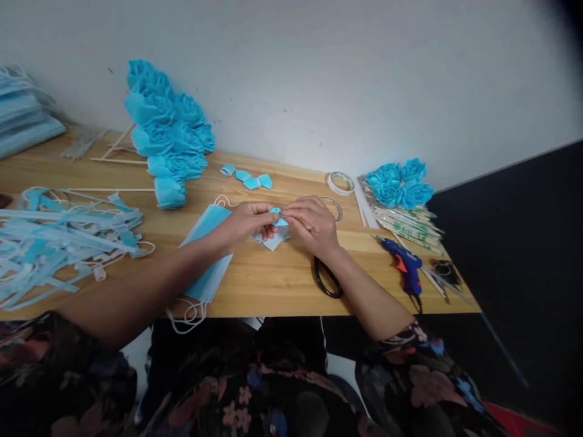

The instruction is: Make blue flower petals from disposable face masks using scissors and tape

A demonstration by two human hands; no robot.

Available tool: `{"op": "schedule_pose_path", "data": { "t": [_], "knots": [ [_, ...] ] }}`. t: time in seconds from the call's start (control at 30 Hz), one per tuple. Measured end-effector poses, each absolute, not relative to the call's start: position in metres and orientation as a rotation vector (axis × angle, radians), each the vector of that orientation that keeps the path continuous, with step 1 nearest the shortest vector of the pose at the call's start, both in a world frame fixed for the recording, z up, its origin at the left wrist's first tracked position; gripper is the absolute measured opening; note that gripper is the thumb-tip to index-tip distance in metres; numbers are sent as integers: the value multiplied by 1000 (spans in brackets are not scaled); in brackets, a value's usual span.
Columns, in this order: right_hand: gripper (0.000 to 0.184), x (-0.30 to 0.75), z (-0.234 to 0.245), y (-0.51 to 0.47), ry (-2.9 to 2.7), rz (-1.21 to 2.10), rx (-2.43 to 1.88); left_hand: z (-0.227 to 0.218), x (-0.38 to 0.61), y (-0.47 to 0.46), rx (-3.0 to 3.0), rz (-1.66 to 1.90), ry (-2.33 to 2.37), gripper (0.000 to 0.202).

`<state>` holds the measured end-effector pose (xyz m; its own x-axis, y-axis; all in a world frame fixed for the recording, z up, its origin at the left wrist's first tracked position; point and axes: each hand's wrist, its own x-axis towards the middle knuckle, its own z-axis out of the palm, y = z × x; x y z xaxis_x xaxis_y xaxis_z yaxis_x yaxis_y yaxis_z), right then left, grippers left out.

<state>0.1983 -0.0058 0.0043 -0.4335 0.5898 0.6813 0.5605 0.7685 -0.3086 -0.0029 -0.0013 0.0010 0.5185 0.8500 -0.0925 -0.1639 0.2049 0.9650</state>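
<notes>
At the middle of the wooden table (282,285): one small blue piece (282,222), pinched between the fingertips of your left hand (248,220) and your right hand (315,223), above pale scraps (273,241). To the left: blue masks (204,280) partly beneath your left forearm, a heap of cut strips (86,237), and, farther off, blue flowers (166,127); four blue folded pieces (251,182) lie beyond your hands. To the right: a black loop (330,295) near your wrist, a blue glue gun (406,262), a tape roll (334,187) and, at the far side, a smaller flower bunch (401,185).
</notes>
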Motion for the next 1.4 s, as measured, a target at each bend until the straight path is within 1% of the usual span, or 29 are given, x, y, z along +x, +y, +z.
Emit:
{"op": "schedule_pose_path", "data": {
  "t": [0.17, 0.43, 0.53, 0.73, 0.8, 1.0, 1.2, 1.4],
  "knots": [
    [19, 202, 4, -3, -2177, 43, -838, 6, -3, -3, 1089, 826, 736, 25],
    [25, 203, 7, -8, -2222, -9, -746, 5, -3, 2, 1078, 870, 795, 22],
    [29, 202, 12, -10, -2163, 139, -854, 8, -4, 2, 1182, 831, 850, 25],
    [38, 204, 16, -13, -1975, 677, -1061, 6, -3, 1, 1432, 791, 969, 28],
    [41, 202, 13, -13, -1977, 780, -1084, 4, -3, 1, 1479, 813, 972, 26],
    [43, 196, 4, -11, -1886, 877, -1037, 1, -2, 1, 1533, 895, 924, 32],
    [48, 195, 0, -9, -1768, 995, -1013, 0, 0, -3, 1523, 865, 912, 25],
    [50, 199, -4, -5, -1756, 1001, -1025, 0, -3, 1, 1445, 935, 909, 24]
  ]
}}
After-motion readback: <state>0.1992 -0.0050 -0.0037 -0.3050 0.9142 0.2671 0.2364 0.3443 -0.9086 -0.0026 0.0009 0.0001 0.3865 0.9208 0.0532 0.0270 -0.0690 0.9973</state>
